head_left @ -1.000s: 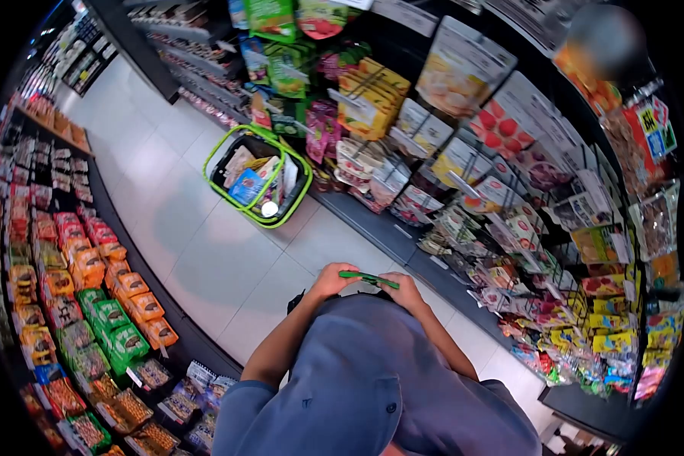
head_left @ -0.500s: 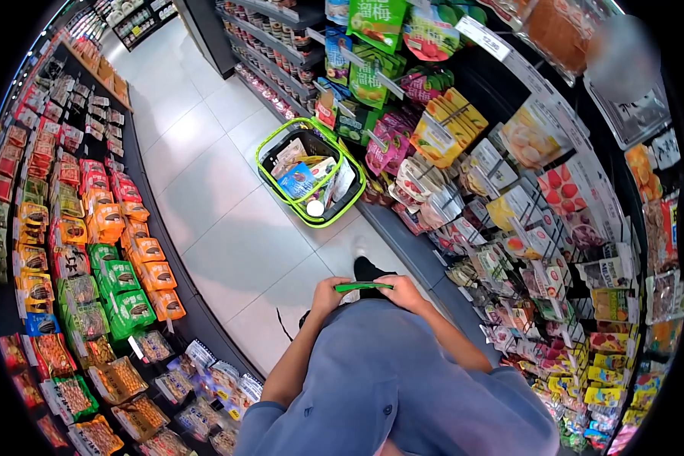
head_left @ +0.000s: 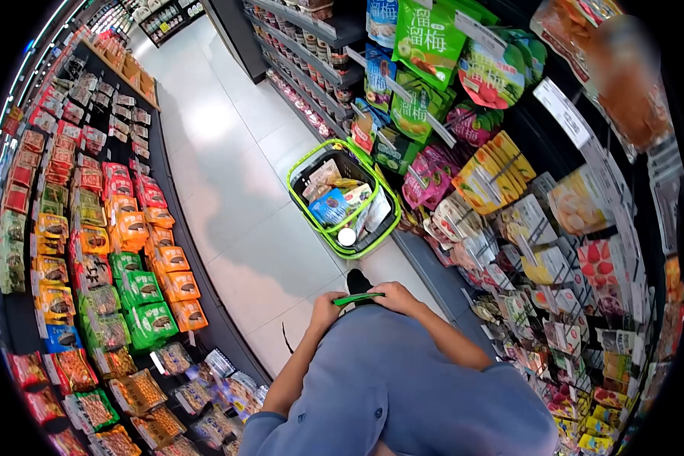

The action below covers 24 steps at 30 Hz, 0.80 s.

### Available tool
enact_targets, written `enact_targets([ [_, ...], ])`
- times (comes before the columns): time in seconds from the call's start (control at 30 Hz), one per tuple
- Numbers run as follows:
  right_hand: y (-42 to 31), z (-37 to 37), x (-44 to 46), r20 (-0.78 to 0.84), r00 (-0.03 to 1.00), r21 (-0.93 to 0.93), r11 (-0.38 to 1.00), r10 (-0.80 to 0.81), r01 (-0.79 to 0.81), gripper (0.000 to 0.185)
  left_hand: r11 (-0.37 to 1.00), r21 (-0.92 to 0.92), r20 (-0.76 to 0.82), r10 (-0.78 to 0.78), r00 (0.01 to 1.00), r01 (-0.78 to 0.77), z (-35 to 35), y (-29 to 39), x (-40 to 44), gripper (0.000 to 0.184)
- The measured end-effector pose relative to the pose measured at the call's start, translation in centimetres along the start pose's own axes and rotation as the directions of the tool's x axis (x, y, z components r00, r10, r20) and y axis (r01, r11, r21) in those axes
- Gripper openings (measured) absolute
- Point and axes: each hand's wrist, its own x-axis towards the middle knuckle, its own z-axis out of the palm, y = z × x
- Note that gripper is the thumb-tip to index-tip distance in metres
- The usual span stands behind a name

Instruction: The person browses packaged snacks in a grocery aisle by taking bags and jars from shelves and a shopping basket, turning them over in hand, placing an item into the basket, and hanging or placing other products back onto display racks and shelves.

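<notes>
Bagged snacks (head_left: 152, 323) line the shelving left of a store aisle's pale tiled floor (head_left: 220, 197). A shopper's left hand (head_left: 326, 311) and right hand (head_left: 397, 299) stay clamped on opposite ends of a thin green item (head_left: 356, 299), too edge-on to identify, near a partly handle-screened shopping basket (head_left: 385, 243). Pouches (head_left: 431, 38) hang rightward; blur obscures one brown pack (head_left: 637, 114).

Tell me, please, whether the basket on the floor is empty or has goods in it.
Not empty: the green-rimmed basket holds a blue packet, a round white item and other packages.
</notes>
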Motion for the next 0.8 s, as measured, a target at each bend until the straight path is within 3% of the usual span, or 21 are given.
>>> enact_targets([
  [0.23,1.1,-2.3,10.3,-0.007,0.998,-0.066,0.996,-0.064,0.064,0.025,0.997,0.074,-0.003,-0.031,1.0,0.031,-4.2,-0.2,7.3,0.029],
  [0.3,1.5,-3.3,13.2,-0.065,0.986,-0.074,0.987,-0.15,0.145,0.025,0.995,0.102,-0.043,-0.014,0.999,0.019,-5.1,-0.1,9.2,0.033],
  [0.53,3.1,-6.0,24.6,0.063,0.973,-0.133,0.965,-0.221,0.227,0.025,1.0,-0.008,-0.173,-0.017,0.985,0.016,-6.8,-1.3,13.6,0.035],
  [0.57,3.4,-6.1,26.1,0.11,0.973,-0.161,0.962,-0.205,0.221,0.023,0.996,-0.038,-0.195,-0.09,0.977,0.084,-7.2,-1.2,13.7,0.035],
  [0.6,3.4,-6.5,27.2,0.049,0.97,-0.161,0.957,-0.237,0.242,0.022,0.986,-0.068,-0.214,-0.163,0.963,0.151,-7.6,-1.1,13.7,0.036],
  [0.63,3.3,-6.9,28.5,0.052,0.971,-0.15,0.96,-0.231,0.237,0.022,0.984,-0.065,-0.209,-0.173,0.962,0.163,-7.3,-3.1,13.6,0.036],
  [0.7,3.4,-7.7,31.2,0.086,0.989,-0.306,0.941,-0.124,0.145,0.019,0.988,0.075,-0.257,-0.113,0.96,0.137,-7.3,-6.8,12.5,0.038],
  [0.77,4.2,-7.9,34.0,0.059,0.996,-0.344,0.936,-0.062,0.078,0.018,0.906,0.112,-0.105,-0.397,0.912,0.407,-8.4,-6.8,10.9,0.039],
  [0.8,4.8,-7.8,35.3,0.024,1.0,-0.384,0.923,-0.004,0.013,0.018,0.89,0.109,-0.054,-0.44,0.897,0.443,-8.4,-8.9,9.8,0.038],
])
